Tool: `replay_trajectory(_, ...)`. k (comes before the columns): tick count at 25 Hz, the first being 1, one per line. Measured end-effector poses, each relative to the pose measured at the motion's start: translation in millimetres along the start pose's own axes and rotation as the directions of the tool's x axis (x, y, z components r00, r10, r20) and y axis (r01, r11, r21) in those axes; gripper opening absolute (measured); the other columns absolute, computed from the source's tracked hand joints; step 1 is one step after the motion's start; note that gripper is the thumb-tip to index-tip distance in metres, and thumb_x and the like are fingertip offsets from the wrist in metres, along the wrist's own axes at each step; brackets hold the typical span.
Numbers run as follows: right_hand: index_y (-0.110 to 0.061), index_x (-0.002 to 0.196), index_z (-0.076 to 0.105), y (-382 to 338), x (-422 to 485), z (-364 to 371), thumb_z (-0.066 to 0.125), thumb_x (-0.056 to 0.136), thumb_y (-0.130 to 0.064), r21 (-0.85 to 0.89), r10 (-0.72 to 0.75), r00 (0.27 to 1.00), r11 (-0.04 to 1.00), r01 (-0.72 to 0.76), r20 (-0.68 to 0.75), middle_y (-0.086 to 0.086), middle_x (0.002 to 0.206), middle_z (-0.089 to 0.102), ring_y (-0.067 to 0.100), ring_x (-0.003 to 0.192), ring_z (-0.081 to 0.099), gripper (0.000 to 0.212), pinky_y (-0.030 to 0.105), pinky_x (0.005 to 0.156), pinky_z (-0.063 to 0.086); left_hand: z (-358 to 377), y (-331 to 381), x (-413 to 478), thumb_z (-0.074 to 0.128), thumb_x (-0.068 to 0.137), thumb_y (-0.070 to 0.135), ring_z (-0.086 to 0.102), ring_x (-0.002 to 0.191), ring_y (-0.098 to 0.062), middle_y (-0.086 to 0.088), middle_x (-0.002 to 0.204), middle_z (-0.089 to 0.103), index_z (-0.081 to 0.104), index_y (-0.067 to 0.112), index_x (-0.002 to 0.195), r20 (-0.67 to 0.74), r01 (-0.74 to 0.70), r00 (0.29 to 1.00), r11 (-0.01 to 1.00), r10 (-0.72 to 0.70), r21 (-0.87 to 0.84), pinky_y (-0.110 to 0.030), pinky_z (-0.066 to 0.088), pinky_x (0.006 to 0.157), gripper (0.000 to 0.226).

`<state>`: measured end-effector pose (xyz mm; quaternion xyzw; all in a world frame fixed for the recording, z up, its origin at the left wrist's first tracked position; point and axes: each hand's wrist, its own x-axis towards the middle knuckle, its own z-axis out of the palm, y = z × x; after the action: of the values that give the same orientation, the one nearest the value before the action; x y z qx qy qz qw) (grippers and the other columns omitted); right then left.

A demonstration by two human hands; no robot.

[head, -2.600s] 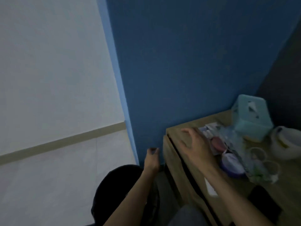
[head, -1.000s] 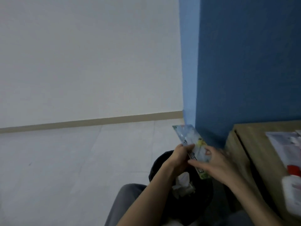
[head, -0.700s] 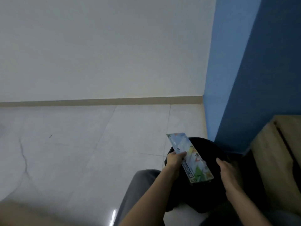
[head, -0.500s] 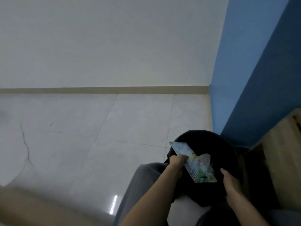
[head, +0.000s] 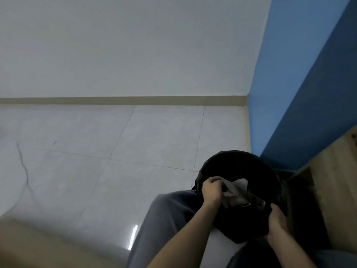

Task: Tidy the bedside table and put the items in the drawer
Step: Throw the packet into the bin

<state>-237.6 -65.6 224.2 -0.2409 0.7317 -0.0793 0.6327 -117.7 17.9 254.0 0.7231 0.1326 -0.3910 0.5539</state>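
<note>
White floor (head: 154,142), blue wall (head: 309,84), wooden bedside table (head: 340,163)

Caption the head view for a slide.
Left hand holds a wrapper inside the black bin; right hand touches its rim.

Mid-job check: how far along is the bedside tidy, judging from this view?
Done: white crumpled paper lies in the black bin. In hand: the left hand grips a flat packet, partly inside the bin, while the right hand rests against its rim. Left: only a side of the bedside table shows; its top and drawer are out of view, so remaining items cannot be judged.
</note>
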Motion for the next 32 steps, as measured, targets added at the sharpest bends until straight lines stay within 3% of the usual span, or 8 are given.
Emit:
replay_trajectory(2, -0.015, 0.135, 0.044, -1.2, 9.7, 2.8, 0.044, 0.087, -0.048, 0.012, 0.031, 0.999, 0.999, -0.031, 0.019, 0.017, 0.135, 0.050, 0.036, 0.121, 0.049, 0.058, 0.052, 0.103, 0.038, -10.8, -9.8, -4.1, 0.046, 0.085, 0.002, 0.052, 0.114, -0.017, -0.007, 0.134, 0.048, 0.057, 0.011, 0.117, -0.202, -0.140, 0.962, 0.968, 0.182, 0.206, -0.032, 0.043, 0.103, 0.034)
replay_trajectory(4, -0.015, 0.135, 0.043, -9.0, -4.2, 8.3, 0.042, 0.089, -0.048, 0.028, 0.053, 0.997, 0.998, -0.054, 0.060, 0.016, 0.135, 0.050, 0.037, 0.121, 0.049, 0.057, 0.051, 0.101, 0.039, -19.5, -19.8, 1.8, 0.048, 0.082, 0.004, 0.039, 0.131, -0.025, -0.005, 0.147, 0.030, 0.039, 0.011, 0.136, -0.249, -0.096, 0.956, 0.968, 0.154, 0.232, -0.040, 0.033, 0.113, 0.055)
replay_trajectory(7, -0.013, 0.137, 0.042, -24.4, -12.5, 17.8, 0.038, 0.093, -0.046, 0.032, 0.017, 0.989, 0.999, -0.021, 0.148, 0.017, 0.135, 0.049, 0.037, 0.121, 0.049, 0.055, 0.045, 0.092, 0.042, -23.2, -22.1, 22.0, 0.049, 0.077, 0.005, 0.048, 0.122, -0.034, -0.016, 0.139, 0.044, 0.028, 0.014, 0.140, -0.209, 0.034, 0.978, 0.999, -0.026, 0.035, -0.045, 0.039, 0.107, 0.067)
replay_trajectory(12, -0.014, 0.140, 0.035, -56.5, -6.0, 39.1, 0.036, 0.095, -0.044, 0.008, -0.023, 0.979, 1.000, 0.022, 0.202, 0.015, 0.144, 0.042, 0.035, 0.127, 0.043, 0.055, 0.050, 0.100, 0.036, -28.4, -5.5, 51.6, 0.044, 0.086, 0.001, 0.057, 0.098, -0.032, -0.017, 0.111, 0.059, 0.046, 0.002, 0.126, -0.217, 0.172, 0.959, 0.983, -0.183, -0.066, -0.038, 0.050, 0.093, 0.041)
replay_trajectory(18, -0.013, 0.138, 0.038, -90.3, 15.3, 84.6, 0.034, 0.095, -0.043, 0.046, -0.060, 0.965, 0.998, 0.050, 0.257, 0.011, 0.143, 0.043, 0.034, 0.127, 0.043, 0.053, 0.054, 0.103, 0.034, -24.1, 27.4, 98.3, 0.044, 0.081, -0.009, 0.054, 0.065, -0.026, -0.012, 0.073, 0.056, 0.058, -0.007, 0.101, -0.197, 0.113, 0.969, 0.974, -0.152, -0.196, -0.029, 0.045, 0.056, 0.025)
replay_trajectory(23, -0.018, 0.140, 0.037, -126.3, 34.4, 123.3, 0.030, 0.095, -0.048, 0.163, -0.132, 0.931, 0.983, 0.079, 0.342, 0.013, 0.146, 0.039, 0.034, 0.131, 0.039, 0.055, 0.054, 0.109, 0.029, -14.5, 81.0, 125.3, 0.044, 0.092, 0.004, 0.059, 0.083, -0.026, -0.013, 0.093, 0.061, 0.052, 0.001, 0.109, 0.000, 0.084, 0.996, 0.915, -0.092, -0.394, -0.035, 0.050, 0.074, 0.019)
replay_trajectory(27, -0.025, 0.142, 0.034, -152.3, 41.4, 134.8, 0.016, 0.093, -0.057, 0.274, -0.221, 0.859, 0.957, 0.098, 0.462, 0.005, 0.153, 0.028, 0.027, 0.139, 0.028, 0.061, 0.046, 0.114, 0.020, -2.4, 111.7, 136.3, 0.037, 0.097, 0.015, 0.051, 0.123, -0.031, -0.016, 0.134, 0.053, 0.043, 0.002, 0.133, 0.196, 0.125, 0.980, 0.862, -0.031, -0.492, -0.043, 0.039, 0.107, 0.039)
replay_trajectory(32, -0.025, 0.145, 0.025, -154.6, 19.7, 118.6, 0.013, 0.091, -0.061, 0.276, -0.276, 0.817, 0.949, 0.150, 0.507, 0.001, 0.157, 0.018, 0.024, 0.143, 0.017, 0.066, 0.046, 0.116, 0.013, 5.8, 118.4, 118.9, 0.035, 0.097, 0.018, 0.041, 0.133, -0.032, -0.014, 0.143, 0.043, 0.038, 0.004, 0.137, 0.213, 0.117, 0.977, 0.856, -0.007, -0.504, -0.045, 0.030, 0.113, 0.042)
